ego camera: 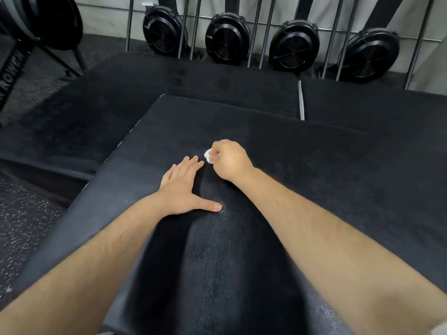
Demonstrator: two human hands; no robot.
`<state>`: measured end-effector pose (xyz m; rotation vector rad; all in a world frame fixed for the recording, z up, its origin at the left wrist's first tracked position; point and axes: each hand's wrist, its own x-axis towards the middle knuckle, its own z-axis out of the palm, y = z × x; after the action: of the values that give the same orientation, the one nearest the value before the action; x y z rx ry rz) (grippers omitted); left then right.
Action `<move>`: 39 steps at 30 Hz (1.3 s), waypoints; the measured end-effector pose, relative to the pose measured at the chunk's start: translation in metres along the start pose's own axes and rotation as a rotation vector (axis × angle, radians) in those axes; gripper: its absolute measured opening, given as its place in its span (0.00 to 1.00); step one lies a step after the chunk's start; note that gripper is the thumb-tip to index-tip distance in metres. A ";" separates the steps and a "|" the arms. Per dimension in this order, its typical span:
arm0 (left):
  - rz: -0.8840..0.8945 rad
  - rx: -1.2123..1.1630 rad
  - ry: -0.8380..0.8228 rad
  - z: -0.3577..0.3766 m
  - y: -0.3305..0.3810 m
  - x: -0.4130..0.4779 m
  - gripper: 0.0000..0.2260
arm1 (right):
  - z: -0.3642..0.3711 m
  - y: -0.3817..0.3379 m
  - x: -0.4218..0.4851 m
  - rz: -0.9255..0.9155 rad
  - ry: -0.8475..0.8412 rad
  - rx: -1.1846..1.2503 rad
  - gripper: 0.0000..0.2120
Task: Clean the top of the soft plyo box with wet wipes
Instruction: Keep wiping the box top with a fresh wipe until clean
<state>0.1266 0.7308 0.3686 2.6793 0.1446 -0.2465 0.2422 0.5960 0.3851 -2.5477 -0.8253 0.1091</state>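
The left hand (180, 187) lies flat on the top of the soft plyo box (314, 189), fingers straight and together, thumb spread toward the near edge. Just beside its fingertips, the right hand (228, 160) is curled into a fist around a small crumpled white wet wipe (208, 156), pressing it to the black surface near the middle of the top. Beyond the far edge lie more black boxes (193, 85), then a row of rowing-machine flywheels (227, 37) against the wall. Speckled rubber flooring (21, 218) shows off the left edge.

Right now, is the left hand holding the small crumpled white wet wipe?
No, the right hand pinches the crumpled white wet wipe, while the left hand lies flat on the black padded plyo box top.
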 end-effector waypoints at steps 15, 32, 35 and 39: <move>-0.076 -0.144 -0.018 0.001 -0.011 0.014 0.54 | -0.013 0.022 -0.038 0.104 0.060 -0.011 0.12; -0.037 0.044 -0.046 -0.010 0.016 0.053 0.47 | -0.034 0.053 0.011 0.260 -0.018 -0.079 0.13; -0.033 0.010 -0.047 -0.011 0.016 0.053 0.47 | -0.044 0.055 0.037 0.314 0.025 -0.063 0.14; -0.017 0.005 -0.033 -0.009 0.013 0.055 0.47 | -0.027 0.047 0.028 0.264 -0.008 -0.013 0.11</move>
<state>0.1839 0.7262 0.3718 2.6779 0.1568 -0.2961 0.2955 0.5677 0.3897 -2.6576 -0.4895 0.1978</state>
